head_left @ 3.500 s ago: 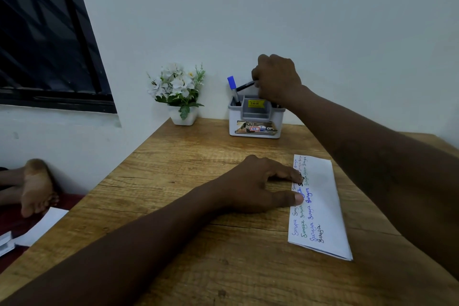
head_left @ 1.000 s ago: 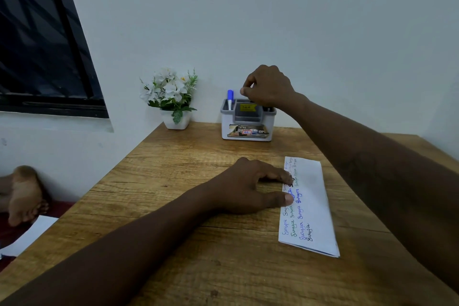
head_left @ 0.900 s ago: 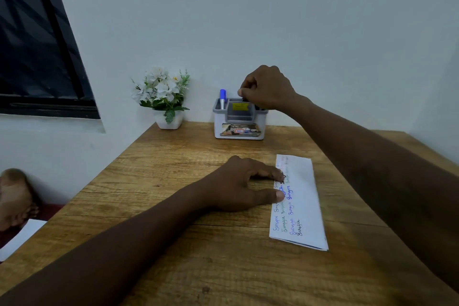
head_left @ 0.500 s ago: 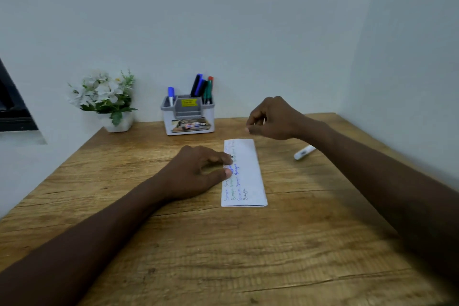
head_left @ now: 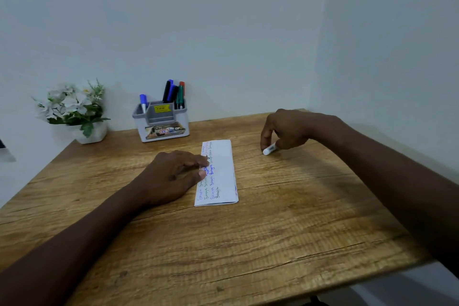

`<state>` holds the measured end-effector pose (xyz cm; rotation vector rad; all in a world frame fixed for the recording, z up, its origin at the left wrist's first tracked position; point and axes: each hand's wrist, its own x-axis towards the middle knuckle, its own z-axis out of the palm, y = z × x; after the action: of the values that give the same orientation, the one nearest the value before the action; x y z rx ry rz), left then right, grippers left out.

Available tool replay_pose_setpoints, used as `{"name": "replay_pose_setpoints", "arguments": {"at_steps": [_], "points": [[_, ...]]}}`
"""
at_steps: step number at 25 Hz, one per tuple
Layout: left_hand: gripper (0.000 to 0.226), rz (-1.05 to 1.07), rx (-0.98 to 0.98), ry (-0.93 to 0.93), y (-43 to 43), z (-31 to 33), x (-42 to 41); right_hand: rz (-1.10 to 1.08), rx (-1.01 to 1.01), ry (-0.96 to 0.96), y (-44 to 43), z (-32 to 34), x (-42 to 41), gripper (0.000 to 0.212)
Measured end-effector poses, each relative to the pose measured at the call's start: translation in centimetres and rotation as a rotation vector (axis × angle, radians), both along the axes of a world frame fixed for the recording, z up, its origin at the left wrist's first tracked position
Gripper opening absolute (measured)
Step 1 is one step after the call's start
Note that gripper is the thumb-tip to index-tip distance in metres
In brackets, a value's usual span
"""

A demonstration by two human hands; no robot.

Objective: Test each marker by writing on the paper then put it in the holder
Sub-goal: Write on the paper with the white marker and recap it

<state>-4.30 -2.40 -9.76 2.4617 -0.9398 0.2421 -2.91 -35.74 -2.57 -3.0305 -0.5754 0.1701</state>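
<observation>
One marker in hand; the rest stand in one holder.
At left, one white pot (head_left: 90, 133) of white flowers. Left of centre, one grey-white plastic holder (head_left: 161, 123): one blue-capped marker (head_left: 143, 103) in its left compartment and a dark cluster (head_left: 173, 94) at its right, count unclear. The left hand (head_left: 173, 176) lies flat, fingertips pressing one folded, handwritten paper (head_left: 222, 171). Right of centre, the right hand (head_left: 285, 129) pinches one white cylindrical marker (head_left: 270, 149) against the grained wooden table (head_left: 273, 231).

Left hand (head_left: 173, 176) and right hand (head_left: 285, 129), bare, both extended forward.
Left: laid palm down, fingers held nearly straight. Right: held low, fingertips curled and pinched on a white marker (head_left: 269, 149).
</observation>
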Motion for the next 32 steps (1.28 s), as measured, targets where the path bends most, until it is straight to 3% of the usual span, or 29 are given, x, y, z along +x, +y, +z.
{"name": "replay_pose_setpoints", "arguments": {"at_steps": [4,7,9,11,14,18,20,24,27,29,32], "points": [[0.028,0.020,-0.079,-0.033,-0.1,0.2,-0.4,0.036,-0.003,-0.002,0.7,0.0,0.1,0.010],[0.024,0.093,-0.279,-0.030,-0.4,0.6,-0.9,0.104,0.080,-0.074,1.6,-0.4,0.1,0.016],[0.029,0.143,-0.366,-0.023,-0.8,0.6,-1.3,0.170,0.315,-0.282,2.4,-0.4,0.2,0.014],[0.036,0.153,-0.420,0.032,-1.1,0.7,-1.4,0.153,0.763,-0.365,3.8,0.2,0.0,0.016],[0.039,0.133,-0.511,0.104,-1.7,0.9,-1.7,0.111,1.327,-0.158,7.3,0.2,-0.5,0.038],[0.020,0.136,-0.598,0.177,-2.3,0.9,-2.3,-0.003,1.587,-0.068,11.0,-1.9,-0.7,0.027],[0.018,0.173,-0.591,0.143,-2.1,1.1,-2.4,-0.056,1.574,-0.018,11.4,-2.2,-1.1,0.025],[0.018,0.141,-0.412,-0.027,-2.3,1.5,-2.7,-0.081,1.207,0.173,12.3,-2.3,-2.2,0.065],[0.032,0.059,-0.291,-0.010,-2.1,1.7,-2.5,-0.097,1.080,0.240,12.6,-1.9,-2.4,0.066],[0.035,-0.062,-0.332,0.191,-1.7,2.0,-2.1,-0.067,1.089,0.327,11.9,-1.1,-2.3,0.054],[0.035,-0.198,-0.452,0.649,-1.3,2.7,-1.9,0.002,1.106,0.412,11.5,-0.7,-2.7,0.045]]}}
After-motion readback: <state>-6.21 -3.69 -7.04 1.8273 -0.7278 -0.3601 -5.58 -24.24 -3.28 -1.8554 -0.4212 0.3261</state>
